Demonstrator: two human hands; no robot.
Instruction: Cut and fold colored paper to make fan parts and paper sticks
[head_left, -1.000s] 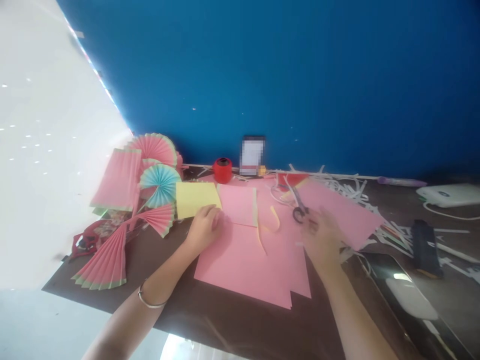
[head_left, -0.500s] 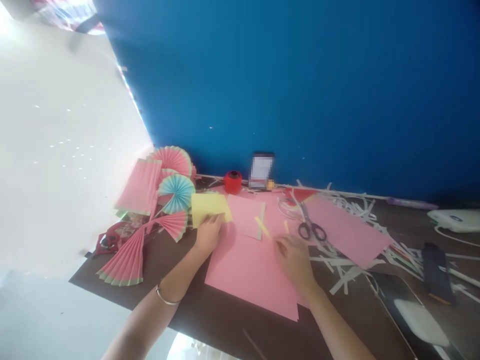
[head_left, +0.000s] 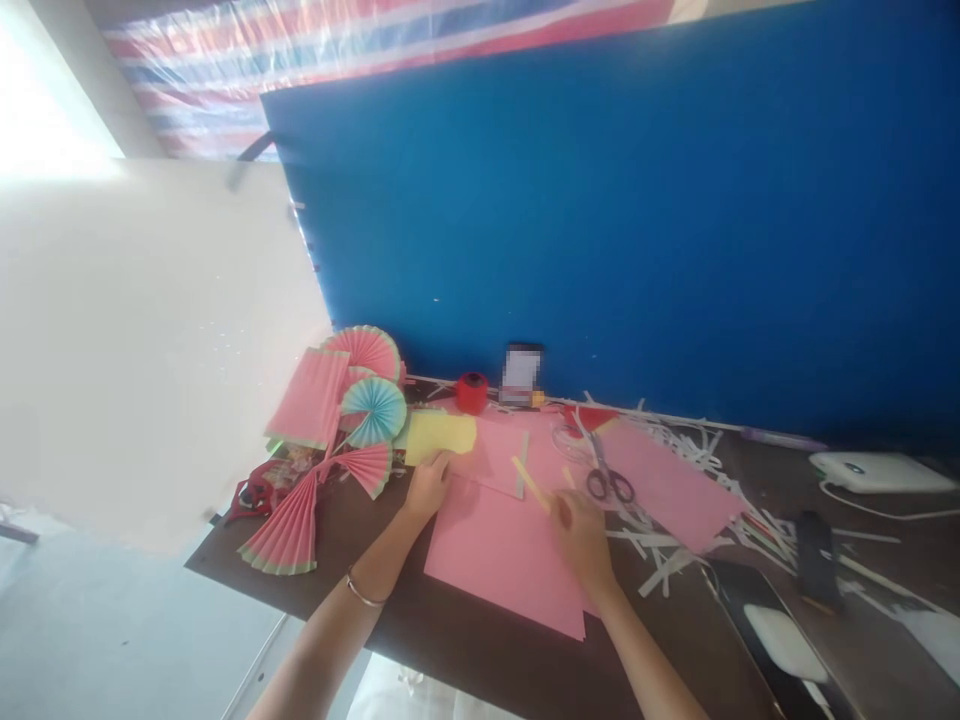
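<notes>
My left hand [head_left: 429, 487] has its fingers curled at the lower edge of a yellow sheet of paper [head_left: 441, 436], which it grips there. In my right hand [head_left: 581, 532] a narrow yellow paper strip [head_left: 529, 480] is pinched, slanting up to the left. Under both hands lie large pink sheets [head_left: 504, 555], with a smaller pink piece [head_left: 499, 450] edged in pale green on top. A second short yellow strip [head_left: 568, 477] lies just beyond my right hand. Scissors [head_left: 609, 482] with dark handles rest to its right.
Pleated pink fans [head_left: 289, 525] and a blue pleated rosette [head_left: 373, 411] crowd the left side. A red tape roll [head_left: 472, 393] stands at the back. White paper scraps [head_left: 667, 570], a phone [head_left: 765, 620] and a white device [head_left: 881, 471] lie right. A blue panel [head_left: 562, 230] rises behind.
The camera view has tilted up, so the table sits lower and further striped sheeting shows. My left hand has slid slightly toward the yellow sheet's lower edge. My right hand keeps the strip.
</notes>
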